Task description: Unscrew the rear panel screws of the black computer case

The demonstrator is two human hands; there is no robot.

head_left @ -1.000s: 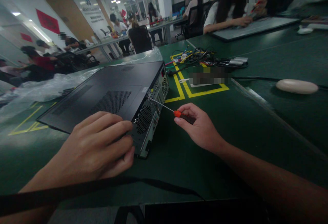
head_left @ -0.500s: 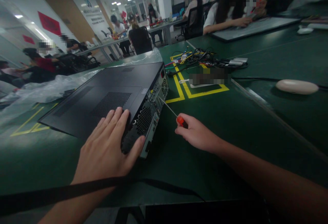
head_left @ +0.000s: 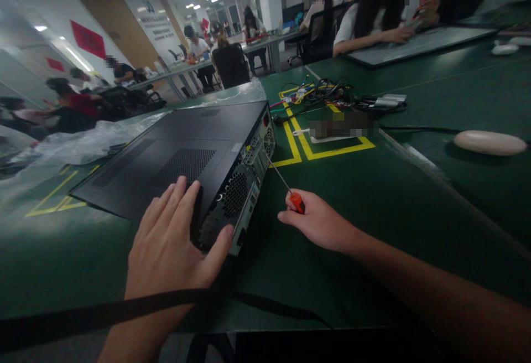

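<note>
A black computer case [head_left: 182, 130] lies on its side on the green table, its rear panel [head_left: 249, 180] with vents and ports turned to the right. My left hand [head_left: 170, 236] rests with fingers outstretched on the near corner of the case, the thumb at the edge of the rear panel. In my right hand [head_left: 317, 219] is a screwdriver [head_left: 296, 201] with an orange-red handle, gripped in closed fingers. Its thin shaft slants up to the left, and the tip meets the rear panel near the middle. Exactly what the tip touches is too small to tell.
Beyond the case lies a tangle of cables [head_left: 327, 94] by yellow tape marks [head_left: 338, 150]. Clear plastic wrap [head_left: 83, 141] is at the left. A pale oval device [head_left: 489, 143] on a cord sits right. Across the table a person's arm [head_left: 373, 40] rests on a flat panel [head_left: 418, 47].
The view has shifted slightly. My left hand has slid a little toward me on the case. The right hand's grip on the screwdriver has turned slightly, the thumb lower.
</note>
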